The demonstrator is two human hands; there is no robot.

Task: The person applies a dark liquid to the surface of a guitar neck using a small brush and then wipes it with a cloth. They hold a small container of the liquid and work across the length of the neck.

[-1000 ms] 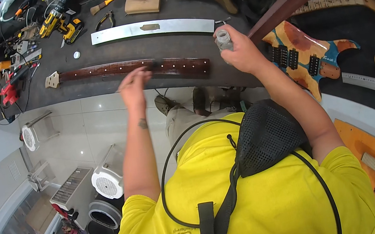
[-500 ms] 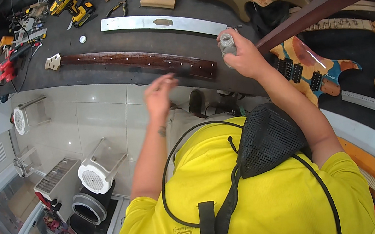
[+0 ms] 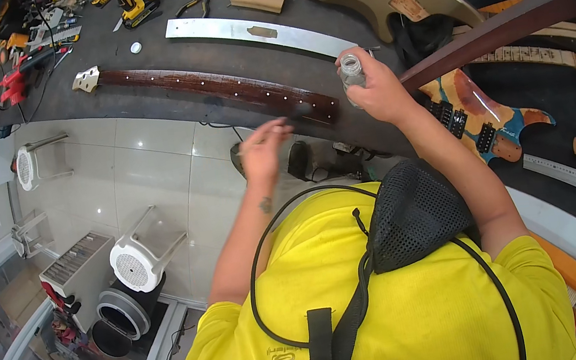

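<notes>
While an open glass bottle [image 3: 353, 75] is gripped by the right hand [image 3: 382, 87] just right of the wide end of the dark guitar neck [image 3: 218, 84], something small and dark [image 3: 299, 116] is pinched by the left hand [image 3: 264, 146] near that same end, on the neck's near side. It's blurred, so contact with the wood can't be confirmed; an applicator seems likely. Laid face up along the counter [image 3: 91, 106], the neck is seen glossy in patches, its pale headstock [image 3: 86, 80] pointed left. A coating or wiping pass is judged to be under way, then, from that sheen and the uncapped bottle. Beyond the neck, a long metal bar [image 3: 225, 30] is laid out, and left of the bar, a round white cap [image 3: 136, 48]. For the next move, a light, even stroke is called for, with the bottle kept level clear of the neck.
</notes>
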